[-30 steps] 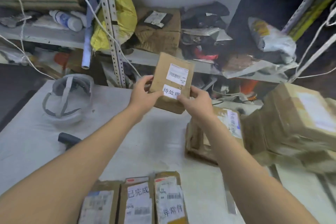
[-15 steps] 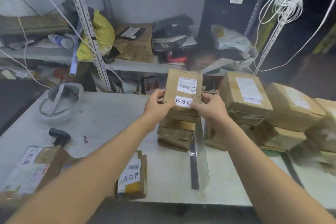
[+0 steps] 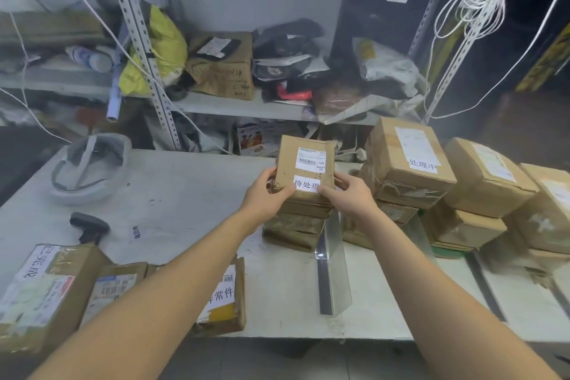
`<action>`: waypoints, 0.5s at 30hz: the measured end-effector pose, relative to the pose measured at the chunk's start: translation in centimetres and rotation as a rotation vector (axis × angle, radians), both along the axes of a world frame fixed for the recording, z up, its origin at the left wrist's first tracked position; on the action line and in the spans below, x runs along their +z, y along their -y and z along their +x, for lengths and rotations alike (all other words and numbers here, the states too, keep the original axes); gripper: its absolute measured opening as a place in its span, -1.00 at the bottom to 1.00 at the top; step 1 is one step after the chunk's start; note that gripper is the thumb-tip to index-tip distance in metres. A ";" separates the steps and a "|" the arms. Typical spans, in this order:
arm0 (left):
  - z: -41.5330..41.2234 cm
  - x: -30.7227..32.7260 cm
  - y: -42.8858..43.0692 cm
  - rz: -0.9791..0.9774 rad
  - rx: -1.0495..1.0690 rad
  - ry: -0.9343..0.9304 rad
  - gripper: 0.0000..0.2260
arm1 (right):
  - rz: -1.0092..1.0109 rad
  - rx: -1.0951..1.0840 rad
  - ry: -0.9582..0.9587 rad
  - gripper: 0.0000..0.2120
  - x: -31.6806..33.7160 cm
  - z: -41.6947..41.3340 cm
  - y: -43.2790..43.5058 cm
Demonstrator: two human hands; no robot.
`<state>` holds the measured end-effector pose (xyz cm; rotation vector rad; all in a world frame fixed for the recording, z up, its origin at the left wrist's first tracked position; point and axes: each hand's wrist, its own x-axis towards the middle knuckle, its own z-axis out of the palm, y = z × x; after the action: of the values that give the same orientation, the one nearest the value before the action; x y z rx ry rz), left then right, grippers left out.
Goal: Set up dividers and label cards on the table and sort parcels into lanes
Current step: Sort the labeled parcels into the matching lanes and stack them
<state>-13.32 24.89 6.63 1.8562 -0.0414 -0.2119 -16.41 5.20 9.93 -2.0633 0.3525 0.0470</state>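
Observation:
A small brown parcel (image 3: 305,163) with a white shipping label and a card with black characters sits atop a stack of flat brown parcels (image 3: 293,225) on the white table (image 3: 191,188). My left hand (image 3: 268,194) grips its left edge and my right hand (image 3: 348,194) grips its right edge. A shiny metal divider (image 3: 333,262) stands just right of the stack. Right of it, a parcel (image 3: 407,157) tops another pile. Near the front left lie parcels with label cards (image 3: 40,290) (image 3: 222,296).
More brown boxes (image 3: 487,176) crowd the table's right side, with a second divider strip (image 3: 484,284) in front of them. A white helmet (image 3: 89,166) and a black handheld scanner (image 3: 89,225) lie at the left. Cluttered metal shelves (image 3: 246,105) rise behind the table.
Both hands carried the held parcel from mid-air rightward and down onto the stack left of the divider. The view swung to the right and pulled back.

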 end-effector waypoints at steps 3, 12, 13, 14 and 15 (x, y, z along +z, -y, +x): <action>0.1 0.0 -0.5 0.043 -0.022 0.024 -0.46 | -0.030 0.011 0.001 -0.51 0.2 -0.3 0.1; 0.1 0.9 -1.9 0.246 -0.086 0.157 -0.46 | -0.248 -0.014 0.031 -0.40 1.4 -2.1 -0.5; 0.0 1.2 -2.0 0.274 -0.092 0.168 -0.45 | -0.267 -0.003 0.038 -0.41 1.7 -2.4 -0.6; -0.1 1.4 -2.2 0.304 -0.094 0.180 -0.43 | -0.284 0.011 0.046 -0.43 2.0 -2.7 -0.8; -0.3 1.7 -2.4 0.336 -0.091 0.199 -0.42 | -0.302 0.023 0.056 -0.46 2.3 -3.0 -0.9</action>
<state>-13.65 27.29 8.37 2.2076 -0.2410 -0.1000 -19.42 6.15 12.25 -2.3625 0.3162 -0.0529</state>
